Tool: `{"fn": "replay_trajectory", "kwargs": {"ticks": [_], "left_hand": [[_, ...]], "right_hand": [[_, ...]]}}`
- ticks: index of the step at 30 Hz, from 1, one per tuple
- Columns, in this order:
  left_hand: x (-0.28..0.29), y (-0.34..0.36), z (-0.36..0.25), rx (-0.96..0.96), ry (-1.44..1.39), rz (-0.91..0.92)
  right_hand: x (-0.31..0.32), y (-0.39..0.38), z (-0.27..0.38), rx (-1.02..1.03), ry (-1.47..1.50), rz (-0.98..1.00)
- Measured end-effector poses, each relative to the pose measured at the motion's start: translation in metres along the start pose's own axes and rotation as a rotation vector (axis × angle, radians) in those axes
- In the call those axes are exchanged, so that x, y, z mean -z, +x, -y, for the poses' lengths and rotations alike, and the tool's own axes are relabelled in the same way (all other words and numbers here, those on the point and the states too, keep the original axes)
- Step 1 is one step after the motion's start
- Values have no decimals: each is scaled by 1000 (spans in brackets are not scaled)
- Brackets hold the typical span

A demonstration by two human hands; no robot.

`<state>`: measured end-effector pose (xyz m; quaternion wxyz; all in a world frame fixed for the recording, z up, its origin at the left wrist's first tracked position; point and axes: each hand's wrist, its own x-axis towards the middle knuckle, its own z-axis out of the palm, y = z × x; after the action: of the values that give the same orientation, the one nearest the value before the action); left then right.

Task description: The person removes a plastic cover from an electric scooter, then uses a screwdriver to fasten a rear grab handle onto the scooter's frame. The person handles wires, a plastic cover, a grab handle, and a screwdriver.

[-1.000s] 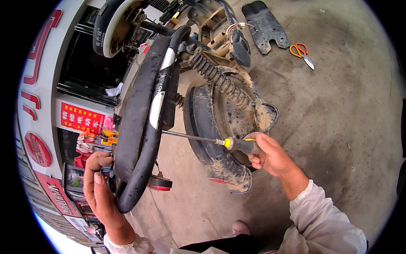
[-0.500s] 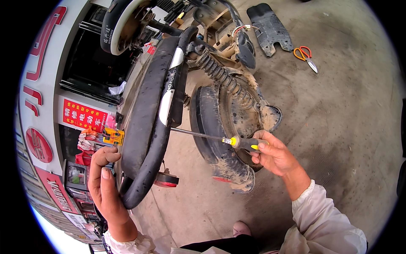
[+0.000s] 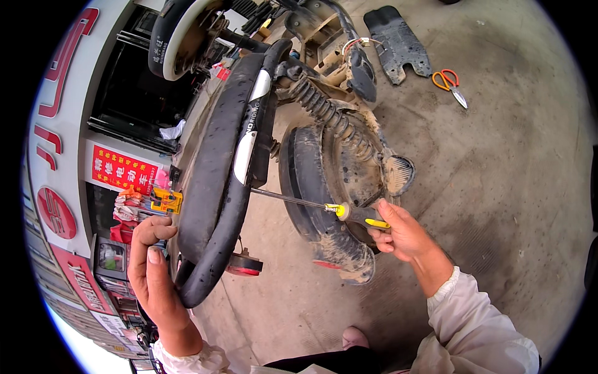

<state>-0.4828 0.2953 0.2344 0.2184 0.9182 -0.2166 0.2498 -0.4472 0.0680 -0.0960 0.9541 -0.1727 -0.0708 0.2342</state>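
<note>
My right hand (image 3: 402, 234) is closed around the grey-and-yellow handle of a screwdriver (image 3: 358, 215). Its long shaft runs left, and the tip is hidden at the black rail beside a scooter's seat (image 3: 208, 162). The scooter lies on its side, the seat standing on edge. Beside the seat's near end, my left hand (image 3: 156, 280) braces with bent fingers, thumb apart from them and nothing between. Past the shaft are a muddy rear wheel and fender (image 3: 305, 181), with a coil shock absorber (image 3: 330, 112) above them. A red tail light (image 3: 244, 265) hangs below the rail.
Orange-handled scissors (image 3: 450, 86) lie on the concrete floor at the upper right, near a dirty black floor panel (image 3: 397, 43). Dirty body panels (image 3: 327, 34) lie at the top. Another wheel (image 3: 177, 37) is at the upper left. A shop front with a red sign (image 3: 124, 168) lines the left.
The screwdriver's handle has turned and dipped slightly, with its yellow stripe now showing differently. My right thumb has shifted on it. My left hand has barely moved.
</note>
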Motion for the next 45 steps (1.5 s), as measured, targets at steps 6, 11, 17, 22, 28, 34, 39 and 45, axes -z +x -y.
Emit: {"fn": "replay_trajectory", "kwargs": {"ticks": [6,11,17,22,28,34,39,45], "left_hand": [[-2,-2,1,25,-21,-4],[0,2,-7,30,1,-4],[-2,-1,-1,37,-27,-8],[-2,0,-4,34,-61,-7],[0,-2,-1,33,-37,-10],[-1,-1,-1,28,-29,1],[-3,-1,-1,29,-27,-18],[-1,-2,1,30,-40,-10]], "right_hand": [[-21,2,-6,31,132,-121],[-9,4,-11,78,-48,-117],[-15,1,-6,-68,108,-86],[-30,12,-19,303,-72,-310],[-22,3,1,-25,-67,-232],[-29,4,-6,104,63,-237],[-20,4,-8,136,-123,-159],[-16,-1,9,-63,-37,-31]]}}
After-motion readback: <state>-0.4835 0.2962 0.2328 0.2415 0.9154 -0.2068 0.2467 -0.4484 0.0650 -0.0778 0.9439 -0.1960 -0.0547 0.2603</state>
